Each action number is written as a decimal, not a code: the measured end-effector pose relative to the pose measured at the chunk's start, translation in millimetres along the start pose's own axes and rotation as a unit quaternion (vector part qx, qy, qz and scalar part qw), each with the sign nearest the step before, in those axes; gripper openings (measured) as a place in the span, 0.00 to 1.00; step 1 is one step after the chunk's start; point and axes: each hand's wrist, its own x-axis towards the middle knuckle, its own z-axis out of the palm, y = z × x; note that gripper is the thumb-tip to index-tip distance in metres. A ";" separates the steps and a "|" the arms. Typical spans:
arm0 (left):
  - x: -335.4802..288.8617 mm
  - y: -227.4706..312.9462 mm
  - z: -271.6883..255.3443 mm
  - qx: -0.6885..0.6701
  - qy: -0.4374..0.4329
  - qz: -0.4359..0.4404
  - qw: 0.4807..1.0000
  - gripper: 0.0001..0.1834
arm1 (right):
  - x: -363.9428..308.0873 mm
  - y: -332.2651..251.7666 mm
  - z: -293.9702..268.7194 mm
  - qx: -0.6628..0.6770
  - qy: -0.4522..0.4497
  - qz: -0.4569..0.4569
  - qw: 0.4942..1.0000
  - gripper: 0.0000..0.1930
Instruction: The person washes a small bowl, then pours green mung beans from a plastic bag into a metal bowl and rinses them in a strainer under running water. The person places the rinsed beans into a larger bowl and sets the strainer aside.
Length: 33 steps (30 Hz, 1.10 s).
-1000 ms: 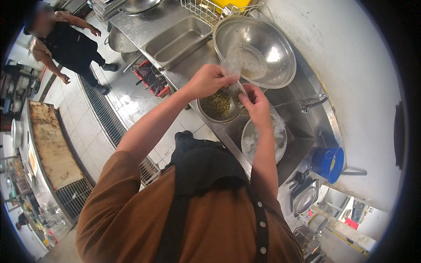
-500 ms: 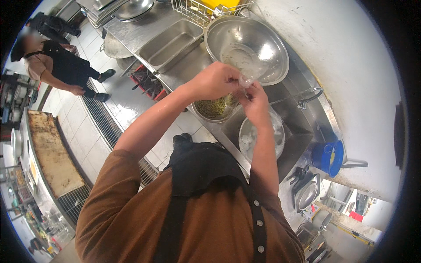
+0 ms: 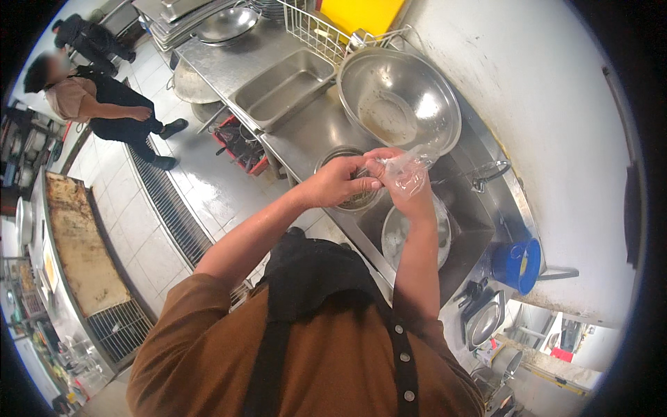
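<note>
Both my hands meet over a round metal pot, hiding most of it and what lies inside. My left hand is closed, its thumb and fingers pinching the end of a clear plastic bag against my right fingers. My right hand is also closed on the bag, whose crumpled film spreads over the back of that hand. Just beyond my hands, a large steel bowl sits tilted, with a little cloudy residue at its bottom. Below my right forearm, a basin of whitish water stands in the sink.
A rectangular steel pan lies on the counter left of the bowl. A faucet and a blue bucket are on the right. Behind the bowl is a wire rack with a yellow board. Another person stands at far left.
My hands have come lower and nearer, now covering the pot whose green beans showed before. The plastic bag has shifted from between my fingertips to over my right hand.
</note>
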 end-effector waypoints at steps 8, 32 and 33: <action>-52.6 2.9 -20.1 0.019 0.008 -0.114 0.993 0.20 | 25.9 -8.1 42.8 -0.131 0.028 -0.105 0.985 0.11; -151.6 16.6 -39.3 -0.134 0.119 -0.114 0.977 0.16 | 52.0 -41.8 146.9 0.382 0.018 0.168 0.909 0.21; -153.5 15.1 -40.5 -0.136 0.114 -0.093 0.980 0.17 | 52.4 -43.0 149.0 0.412 0.027 0.183 0.892 0.21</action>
